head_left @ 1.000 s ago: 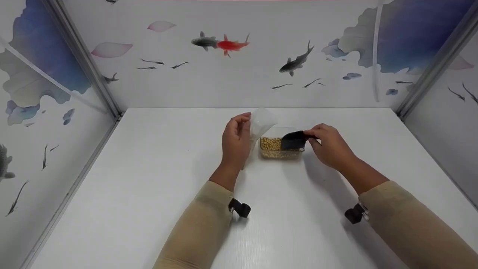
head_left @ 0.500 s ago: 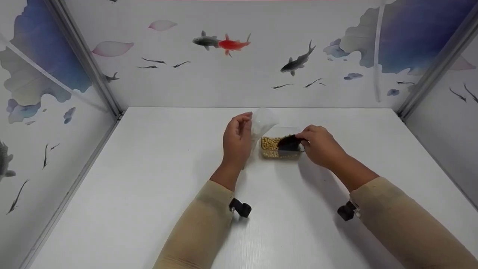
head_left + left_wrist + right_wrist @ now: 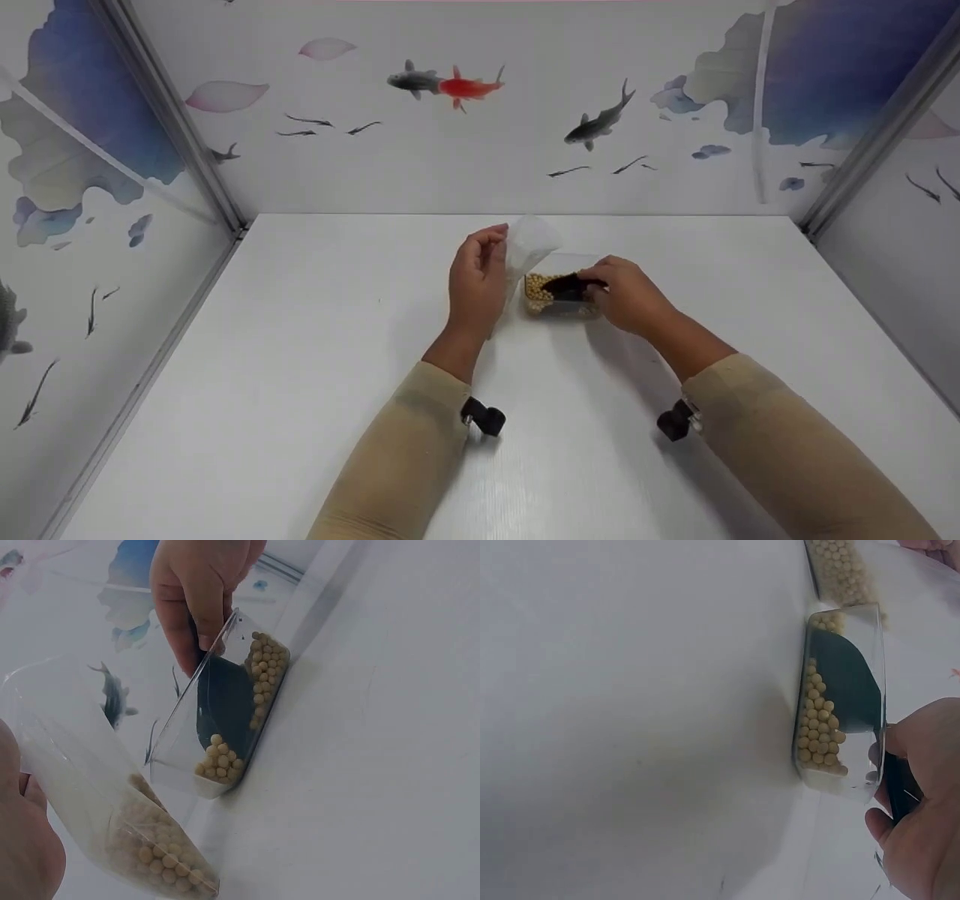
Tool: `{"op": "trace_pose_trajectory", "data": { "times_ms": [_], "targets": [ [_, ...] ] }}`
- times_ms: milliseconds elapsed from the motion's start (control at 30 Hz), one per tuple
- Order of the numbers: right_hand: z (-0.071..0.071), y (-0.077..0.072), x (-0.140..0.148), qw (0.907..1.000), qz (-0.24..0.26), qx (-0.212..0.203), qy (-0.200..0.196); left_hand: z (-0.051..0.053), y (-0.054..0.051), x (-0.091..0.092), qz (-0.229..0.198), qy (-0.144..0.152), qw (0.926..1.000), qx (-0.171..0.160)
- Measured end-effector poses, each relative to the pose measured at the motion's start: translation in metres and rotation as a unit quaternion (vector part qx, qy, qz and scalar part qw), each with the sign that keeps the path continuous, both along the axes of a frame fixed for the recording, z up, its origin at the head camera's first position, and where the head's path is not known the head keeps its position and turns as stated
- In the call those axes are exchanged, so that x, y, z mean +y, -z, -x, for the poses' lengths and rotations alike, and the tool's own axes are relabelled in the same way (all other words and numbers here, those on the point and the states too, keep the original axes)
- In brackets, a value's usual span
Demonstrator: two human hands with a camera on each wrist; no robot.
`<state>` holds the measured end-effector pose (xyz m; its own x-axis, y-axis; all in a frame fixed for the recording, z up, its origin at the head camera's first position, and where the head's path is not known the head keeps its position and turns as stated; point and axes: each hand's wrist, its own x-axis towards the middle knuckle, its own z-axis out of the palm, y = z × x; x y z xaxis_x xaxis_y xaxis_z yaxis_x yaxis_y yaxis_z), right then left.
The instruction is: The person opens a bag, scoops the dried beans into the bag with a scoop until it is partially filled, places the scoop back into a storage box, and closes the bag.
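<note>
My left hand (image 3: 478, 285) holds a clear plastic bag (image 3: 531, 238) by its side; in the left wrist view yellowish beans lie in the bottom of the bag (image 3: 75, 787). Just right of it stands a clear rectangular container (image 3: 840, 784) with round beans (image 3: 819, 742). My right hand (image 3: 634, 296) grips the handle of a black scoop (image 3: 566, 287), its fingers at the container's right end. The scoop's blade (image 3: 845, 682) is down inside the container, pushed in among the beans, which lie on both sides of it.
A white table (image 3: 300, 360) lies under both hands. White panels printed with fish and leaves stand at the back (image 3: 480, 165) and sides, with metal posts at the corners. A small black device (image 3: 484, 417) is fixed at each sleeve cuff.
My right hand has moved left and slightly down, bringing the scoop from above the beans down into them. My left hand and the bag have hardly moved.
</note>
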<state>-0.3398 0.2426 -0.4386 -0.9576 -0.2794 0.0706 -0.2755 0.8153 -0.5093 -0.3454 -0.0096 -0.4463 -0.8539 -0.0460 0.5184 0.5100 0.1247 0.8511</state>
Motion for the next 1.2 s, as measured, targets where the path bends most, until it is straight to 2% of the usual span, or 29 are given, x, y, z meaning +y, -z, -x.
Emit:
{"op": "trace_pose_trajectory", "data": {
  "times_ms": [300, 733, 1000, 1200],
  "targets": [
    [0.004, 0.012, -0.001, 0.9981, 0.054, -0.018, 0.023, -0.001, -0.001, 0.0, 0.0, -0.002, 1.0, -0.006],
    [-0.001, 0.019, 0.0, 0.9926, 0.113, -0.013, 0.043, 0.001, 0.0, 0.0, 0.002, -0.005, 1.0, -0.007],
    [-0.002, 0.021, 0.008, 0.98, 0.185, 0.022, 0.071, 0.001, -0.001, -0.001, 0.0, -0.001, 1.0, -0.007],
    [-0.003, 0.019, 0.014, 0.9701, 0.223, 0.029, 0.091, 0.0, -0.002, 0.0, 0.008, -0.01, 0.9998, -0.013]
  ]
}}
